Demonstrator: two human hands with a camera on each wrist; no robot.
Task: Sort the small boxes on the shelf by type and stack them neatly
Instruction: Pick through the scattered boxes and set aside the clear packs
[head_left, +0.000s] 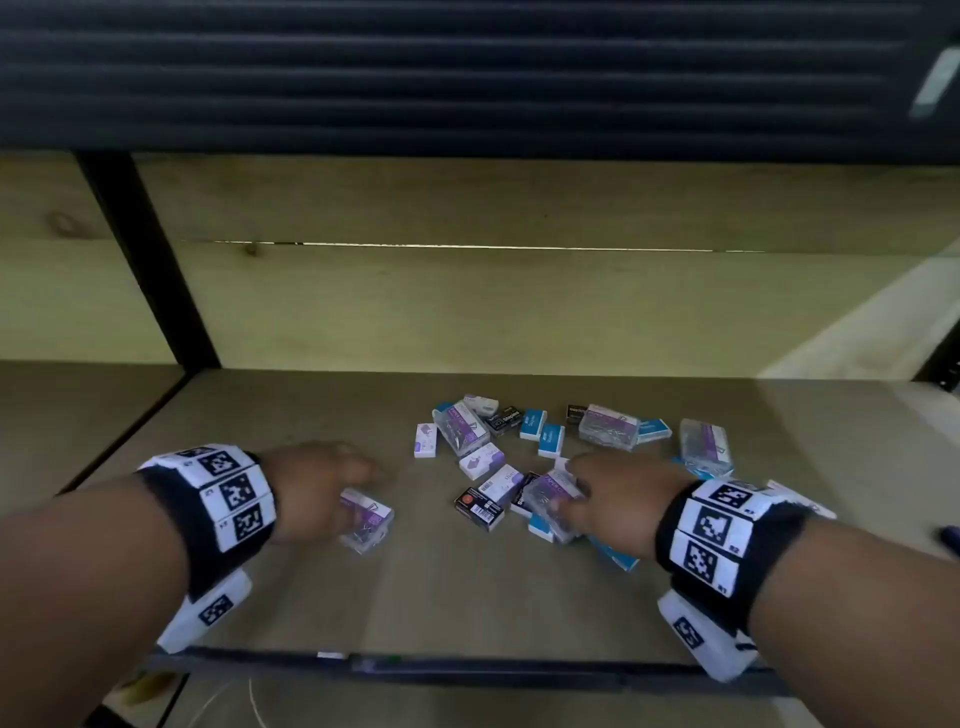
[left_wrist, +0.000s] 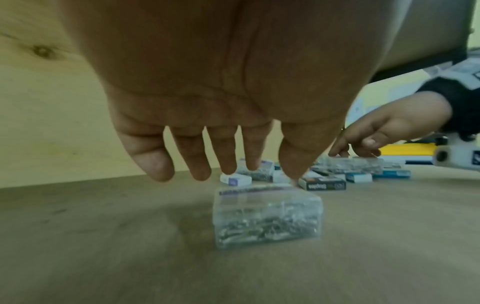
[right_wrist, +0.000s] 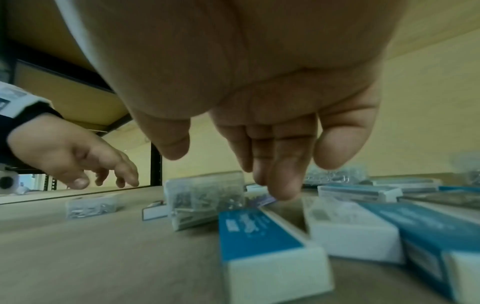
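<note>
Small boxes lie scattered on the wooden shelf (head_left: 467, 587): clear plastic ones with purple labels (head_left: 460, 428), blue-and-white ones (head_left: 550, 440), purple-and-white ones (head_left: 481, 461) and black ones (head_left: 479, 506). My left hand (head_left: 332, 478) hovers open over a lone clear box (head_left: 366, 522) set apart to the left; in the left wrist view its fingers (left_wrist: 226, 156) hang straight above that box (left_wrist: 267, 216). My right hand (head_left: 597, 493) is open over the pile's near edge, fingertips (right_wrist: 280, 191) touching down beside another clear box (right_wrist: 205, 197). Blue boxes (right_wrist: 262, 236) lie under its palm.
A black upright post (head_left: 150, 260) stands at the back left, with the wooden back panel (head_left: 519, 312) behind the pile. The shelf's dark front edge (head_left: 467, 670) runs below my wrists. Bare shelf surface stretches left of the lone clear box.
</note>
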